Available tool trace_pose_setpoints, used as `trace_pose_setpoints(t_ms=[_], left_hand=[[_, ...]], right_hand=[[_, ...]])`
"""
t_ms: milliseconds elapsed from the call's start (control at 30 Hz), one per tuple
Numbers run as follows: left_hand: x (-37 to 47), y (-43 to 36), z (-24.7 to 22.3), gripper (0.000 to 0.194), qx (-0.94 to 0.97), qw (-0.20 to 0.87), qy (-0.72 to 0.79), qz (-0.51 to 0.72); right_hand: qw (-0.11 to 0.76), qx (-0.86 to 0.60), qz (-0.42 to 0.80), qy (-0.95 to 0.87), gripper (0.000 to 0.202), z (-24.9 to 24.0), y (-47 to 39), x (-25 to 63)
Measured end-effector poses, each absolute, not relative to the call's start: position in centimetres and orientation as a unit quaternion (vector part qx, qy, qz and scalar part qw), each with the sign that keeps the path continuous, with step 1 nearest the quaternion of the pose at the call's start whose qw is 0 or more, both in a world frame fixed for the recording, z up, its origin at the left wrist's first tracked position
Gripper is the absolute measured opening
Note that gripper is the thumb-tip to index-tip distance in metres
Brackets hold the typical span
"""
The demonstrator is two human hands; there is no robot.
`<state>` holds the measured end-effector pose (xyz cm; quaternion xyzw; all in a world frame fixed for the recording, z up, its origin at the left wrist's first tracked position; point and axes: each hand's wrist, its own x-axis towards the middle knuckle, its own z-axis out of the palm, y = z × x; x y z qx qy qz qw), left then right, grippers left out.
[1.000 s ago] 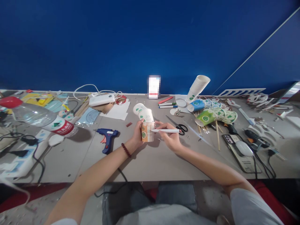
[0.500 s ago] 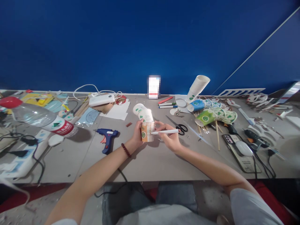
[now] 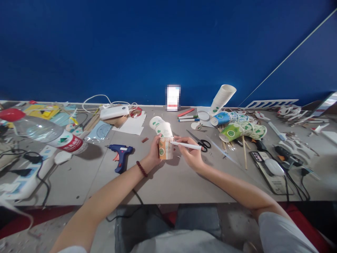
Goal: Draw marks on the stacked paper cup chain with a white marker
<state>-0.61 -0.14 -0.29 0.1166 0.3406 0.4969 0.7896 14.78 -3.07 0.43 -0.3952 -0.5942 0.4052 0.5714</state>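
Scissors (image 3: 202, 143) lie just beside right hand (image 3: 191, 154) holding pen (image 3: 186, 145).

Glue gun (image 3: 120, 153) left of cup (image 3: 165, 148).

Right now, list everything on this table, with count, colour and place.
orange-and-white paper cup: one, table centre, in left hand
white marker pen: one, tip at that cup
white paper cups with green dots: a nested stack, behind the held cup
blue glue gun: one, left of centre
black-handled scissors: one, right of centre
clear plastic bottle with red cap: one, lying far left
grey table: one
left hand: grips cup
right hand: holds pen
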Motion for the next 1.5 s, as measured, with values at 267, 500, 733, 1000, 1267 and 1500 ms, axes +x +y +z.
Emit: trace_pose_setpoints(t_ms=[267, 500, 733, 1000, 1267, 1500], left_hand=[[-0.5, -0.2, 0.0, 0.029, 0.114, 0.789, 0.329, 0.506], [-0.5, -0.2, -0.1, 0.031, 0.117, 0.785, 0.336, 0.507], [-0.5, -0.2, -0.2, 0.031, 0.111, 0.787, 0.325, 0.513], [-0.5, -0.1, -0.5, 0.036, 0.13, 0.777, 0.351, 0.506], [-0.4, -0.4, 0.3, 0.031, 0.118, 0.779, 0.343, 0.511], [-0.4, -0.4, 0.5, 0.031, 0.134, 0.774, 0.351, 0.51]], right_hand=[[0.552, -0.38, 0.42, -0.612, 0.008, 0.5, -3.2, 14.8], [0.568, -0.395, 0.399, -0.602, 0.008, 0.4, -3.1, 14.8], [0.567, -0.391, 0.403, -0.603, 0.005, 0.5, -3.1, 14.9], [0.552, -0.388, 0.423, -0.605, 0.01, 0.4, -3.2, 15.0], [0.569, -0.387, 0.414, -0.595, 0.012, 0.0, -2.9, 15.0], [0.568, -0.391, 0.399, -0.604, 0.008, 0.5, -3.1, 14.8]])
